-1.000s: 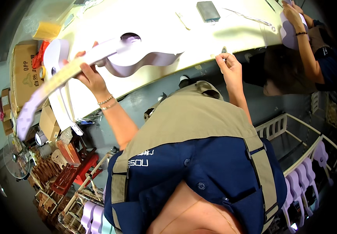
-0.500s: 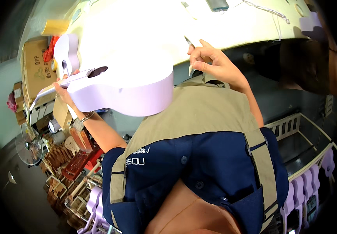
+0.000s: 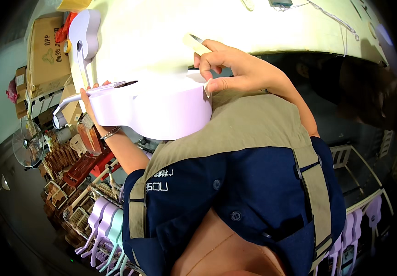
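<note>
A lilac ukulele rests on its side against my apron, its soundhole side away from me and washed out by glare. My left hand is closed round it where the neck meets the body; the fingertips show over the top edge. My right hand is at the body's rounded right end. Between its fingers is a slim pale-handled tool with a dark metal tip, pointing up and left. Thumb and fingertip pinch a small pale piece against the ukulele's edge; what it is made of I cannot tell.
Another lilac ukulele lies on the pale worktable to the left. Behind it are a cardboard box and a tape roll. Cords lie at the far right. A fan and racks of ukuleles stand lower left.
My right hand has moved left and down, bringing the pale piece to the ukulele's end. The ukulele has shifted slightly right, and its top has tipped more out of view.
</note>
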A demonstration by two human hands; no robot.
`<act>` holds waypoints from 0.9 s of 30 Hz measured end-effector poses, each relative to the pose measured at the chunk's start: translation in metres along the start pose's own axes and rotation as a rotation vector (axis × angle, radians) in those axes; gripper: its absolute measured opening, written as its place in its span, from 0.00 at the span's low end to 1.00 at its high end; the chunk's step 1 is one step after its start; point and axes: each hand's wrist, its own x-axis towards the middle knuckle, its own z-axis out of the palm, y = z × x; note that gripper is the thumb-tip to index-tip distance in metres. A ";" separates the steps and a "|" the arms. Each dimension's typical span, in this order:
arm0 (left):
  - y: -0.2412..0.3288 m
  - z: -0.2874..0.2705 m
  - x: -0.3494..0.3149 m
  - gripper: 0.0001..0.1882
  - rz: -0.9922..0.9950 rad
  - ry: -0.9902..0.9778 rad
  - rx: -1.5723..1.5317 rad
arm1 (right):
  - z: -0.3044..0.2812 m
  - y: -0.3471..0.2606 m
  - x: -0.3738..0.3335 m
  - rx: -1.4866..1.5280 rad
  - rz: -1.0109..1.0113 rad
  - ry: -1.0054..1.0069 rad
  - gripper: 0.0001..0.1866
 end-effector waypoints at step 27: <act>0.031 0.047 -0.008 0.30 0.705 -0.089 -0.093 | -0.083 0.164 -0.032 -1.267 0.402 0.782 0.27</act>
